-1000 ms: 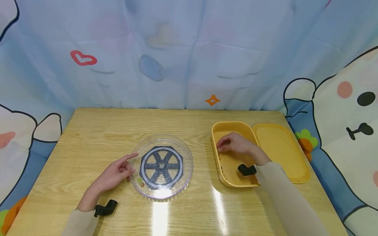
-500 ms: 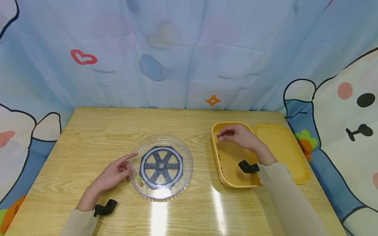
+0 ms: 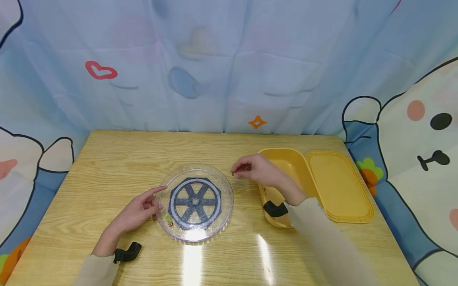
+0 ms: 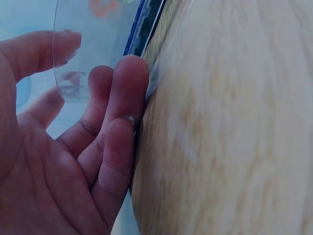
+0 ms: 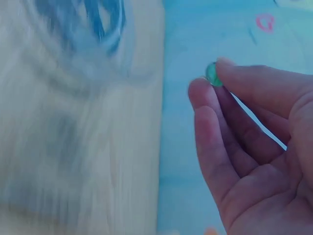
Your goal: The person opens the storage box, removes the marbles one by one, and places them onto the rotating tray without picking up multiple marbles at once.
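In the head view, my right hand [image 3: 254, 169] is between the plate and the yellow box, thumb and fingertips pinching a small green marble [image 5: 213, 74], clearest in the right wrist view. To its left lies a round clear plate [image 3: 225, 214] with a beaded rim; a dark six-spoked shape shows through it. My left hand [image 3: 139, 210] grips the plate's left rim, thumb and straight index finger over it. In the left wrist view, its other fingers [image 4: 129, 88] curl at the rim close to the wooden table. A green and reddish small piece [image 3: 169, 220] show at the plate's lower left.
The yellow box [image 3: 297, 167] stands open at the right under my right forearm, which hides part of it. Its yellow lid [image 3: 340, 186] lies beside it. A blue patterned curtain [image 3: 214, 79] hangs behind the wooden table [image 3: 118, 159].
My right hand has risen out of the yellow box and moved left toward the plate, carrying the marble. My left hand and the plate have stayed put.
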